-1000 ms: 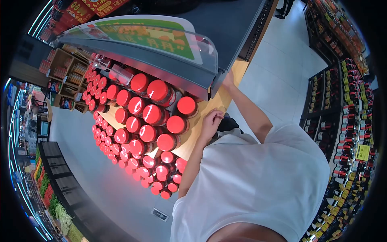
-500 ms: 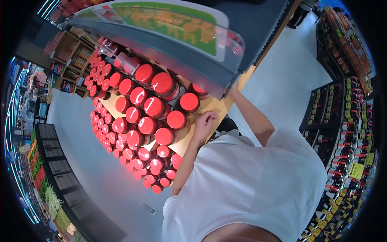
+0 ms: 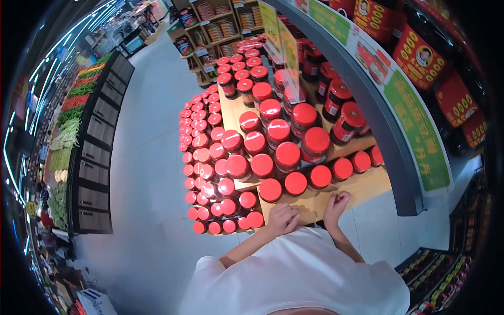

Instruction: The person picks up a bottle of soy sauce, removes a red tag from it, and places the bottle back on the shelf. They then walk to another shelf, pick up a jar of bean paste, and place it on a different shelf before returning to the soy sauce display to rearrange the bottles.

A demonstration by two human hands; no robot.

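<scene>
My left hand (image 3: 283, 218) lies at the front edge of a wooden display shelf (image 3: 310, 202), its fingers loosely curled in. A short way to the right, my right hand (image 3: 336, 206) is at the same edge, also with curled fingers. No object shows in either hand. Just beyond my left hand stands a red-lidded jar (image 3: 270, 189), first of a row along the shelf. Nearest my right hand in that row is another red-lidded jar (image 3: 342, 168). Neither hand visibly touches a jar.
Many more red-lidded jars (image 3: 210, 190) fill lower tiers at the left. A curved sign panel (image 3: 415, 126) rises at the right, near large bottles with red labels (image 3: 422, 55). A vegetable stand (image 3: 94, 157) lines the far side of the floor (image 3: 152, 136). Bottle racks (image 3: 438, 278) stand at lower right.
My view has swung round, so the jar display now sits upright before me. My right hand, earlier hidden behind the sign panel, has come to the shelf edge beside my left hand.
</scene>
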